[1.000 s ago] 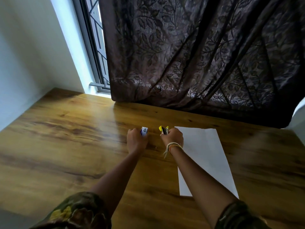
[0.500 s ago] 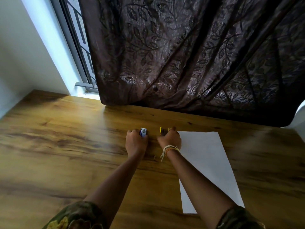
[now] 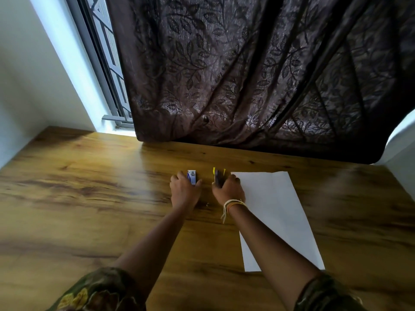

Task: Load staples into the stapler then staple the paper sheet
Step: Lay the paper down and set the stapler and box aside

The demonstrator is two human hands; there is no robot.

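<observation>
1. Near the middle of the wooden table (image 3: 89,198), the right hand (image 3: 228,189) is curled over the small dark stapler with yellow tips (image 3: 217,177), fingers wrapped round its near end.
2. Just left of it, the left hand (image 3: 184,191) cups the small blue-and-white staple box (image 3: 191,176), which pokes out beyond the fingers.
3. Stapler and box both run lengthwise away from the person, side by side and slightly apart.
4. Just right of the stapler lies the white paper sheet (image 3: 276,212), flat, its long axis also running away; the right hand is nearer it.
5. Loading looks not yet begun; the box likely needs opening first.
</observation>
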